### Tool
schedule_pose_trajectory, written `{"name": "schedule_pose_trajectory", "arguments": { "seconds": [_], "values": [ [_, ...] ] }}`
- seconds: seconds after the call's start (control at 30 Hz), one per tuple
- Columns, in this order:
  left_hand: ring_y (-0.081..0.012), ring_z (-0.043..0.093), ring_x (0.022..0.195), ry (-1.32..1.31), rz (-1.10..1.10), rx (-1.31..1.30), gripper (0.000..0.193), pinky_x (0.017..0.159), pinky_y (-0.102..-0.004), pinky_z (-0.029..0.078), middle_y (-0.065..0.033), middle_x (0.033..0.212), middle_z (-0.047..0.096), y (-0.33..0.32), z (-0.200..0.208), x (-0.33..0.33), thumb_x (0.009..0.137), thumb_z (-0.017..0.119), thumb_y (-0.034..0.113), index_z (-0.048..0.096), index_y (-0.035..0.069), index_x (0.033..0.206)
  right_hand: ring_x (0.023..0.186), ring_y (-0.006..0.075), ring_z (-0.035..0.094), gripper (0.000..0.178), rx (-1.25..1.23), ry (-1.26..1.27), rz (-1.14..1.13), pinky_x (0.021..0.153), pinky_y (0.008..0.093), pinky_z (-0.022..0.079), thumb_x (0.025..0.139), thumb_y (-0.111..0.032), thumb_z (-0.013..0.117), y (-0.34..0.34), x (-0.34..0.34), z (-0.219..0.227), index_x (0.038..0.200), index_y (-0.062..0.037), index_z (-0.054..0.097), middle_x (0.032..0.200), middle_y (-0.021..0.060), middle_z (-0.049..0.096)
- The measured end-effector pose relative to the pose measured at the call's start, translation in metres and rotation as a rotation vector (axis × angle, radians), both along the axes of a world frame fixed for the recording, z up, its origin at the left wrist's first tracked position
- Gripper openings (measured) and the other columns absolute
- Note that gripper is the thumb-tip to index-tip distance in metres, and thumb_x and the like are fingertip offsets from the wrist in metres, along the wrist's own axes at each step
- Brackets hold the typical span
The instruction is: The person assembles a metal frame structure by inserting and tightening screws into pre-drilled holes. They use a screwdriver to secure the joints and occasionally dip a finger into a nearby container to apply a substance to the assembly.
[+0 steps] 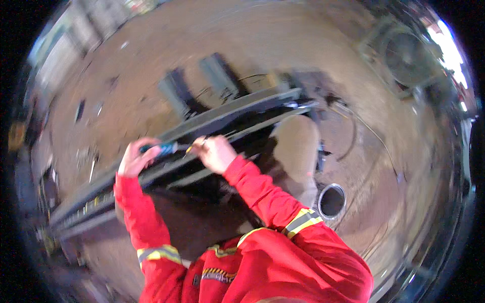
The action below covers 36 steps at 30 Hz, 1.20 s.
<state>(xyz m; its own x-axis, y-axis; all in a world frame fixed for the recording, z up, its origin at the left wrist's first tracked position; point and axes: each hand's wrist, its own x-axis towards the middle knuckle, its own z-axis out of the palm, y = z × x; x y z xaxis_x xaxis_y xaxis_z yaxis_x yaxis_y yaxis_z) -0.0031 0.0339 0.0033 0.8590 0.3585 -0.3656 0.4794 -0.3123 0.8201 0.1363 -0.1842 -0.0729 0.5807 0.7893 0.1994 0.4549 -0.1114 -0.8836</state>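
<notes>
Head view: my left hand closes round a teal cylindrical tool, right hand pinches a small yellow piece; long dark metal beams beneath, silver-rimmed round container rightward.

Teal tool half-hidden by left fingers, yellow piece (too small to tell), jacket cut off below

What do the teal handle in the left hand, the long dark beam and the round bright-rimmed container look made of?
Teal cylindrical handle: probably smooth plastic, from its even colour. Long dark-grey beam: likely dull metal, from its straight, thin edges; paint unclear. Round bright-rimmed container: perhaps polished metal, from its glinting rim.
</notes>
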Motion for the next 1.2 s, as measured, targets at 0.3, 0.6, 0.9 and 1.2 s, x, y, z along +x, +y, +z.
{"name": "schedule_pose_trajectory", "arguments": {
  "seconds": [0.3, 0.6, 0.9, 1.2],
  "values": [
    [-0.0095, 0.055, 0.062, 0.158, -0.015, 0.122, 0.02, 0.053, -0.0271, 0.044, -0.0043, 0.076, 0.066, 0.031, -0.049, -0.036, 0.079, 0.073, 0.01, 0.064, 0.002, 0.096, 0.09, 0.0299, 0.061, 0.008, -0.062, -0.336, 0.001, 0.082, 0.0395, 0.049, 0.079, -0.013, 0.066, -0.013, 0.027, 0.005, 0.083, -0.0065, 0.068, 0.088, 0.0106, 0.064],
    [-0.0306, 0.068, 0.071, 0.166, 0.156, 0.796, 0.011, 0.066, -0.0392, 0.053, -0.0133, 0.072, 0.067, 0.044, -0.09, -0.022, 0.068, 0.072, 0.016, 0.066, 0.007, 0.07, 0.088, 0.027, 0.061, 0.014, -0.117, -0.604, 0.012, 0.079, 0.0372, 0.049, 0.067, -0.009, 0.074, -0.055, 0.119, 0.069, 0.064, -0.0031, 0.062, 0.077, 0.0097, 0.061],
    [-0.034, 0.066, 0.09, 0.321, -0.018, 0.706, 0.026, 0.081, -0.0406, 0.052, -0.0184, 0.09, 0.069, 0.117, -0.206, 0.165, 0.072, 0.068, 0.028, 0.073, 0.007, 0.086, 0.09, 0.0261, 0.057, 0.009, -0.047, -0.459, 0.173, 0.078, 0.037, 0.048, 0.071, -0.007, 0.068, -0.025, 0.129, 0.016, 0.068, -0.0024, 0.061, 0.082, 0.0071, 0.059],
    [-0.0397, 0.062, 0.101, 0.589, 0.32, 0.613, 0.061, 0.087, -0.044, 0.051, -0.0282, 0.106, 0.062, 0.169, -0.363, 0.248, 0.073, 0.067, 0.027, 0.043, -0.003, 0.121, 0.088, 0.0258, 0.057, 0.012, -0.272, -0.381, 0.131, 0.077, 0.0378, 0.047, 0.072, -0.01, 0.071, -0.031, 0.16, 0.013, 0.072, -0.0033, 0.061, 0.081, 0.0072, 0.058]
  ]
}}
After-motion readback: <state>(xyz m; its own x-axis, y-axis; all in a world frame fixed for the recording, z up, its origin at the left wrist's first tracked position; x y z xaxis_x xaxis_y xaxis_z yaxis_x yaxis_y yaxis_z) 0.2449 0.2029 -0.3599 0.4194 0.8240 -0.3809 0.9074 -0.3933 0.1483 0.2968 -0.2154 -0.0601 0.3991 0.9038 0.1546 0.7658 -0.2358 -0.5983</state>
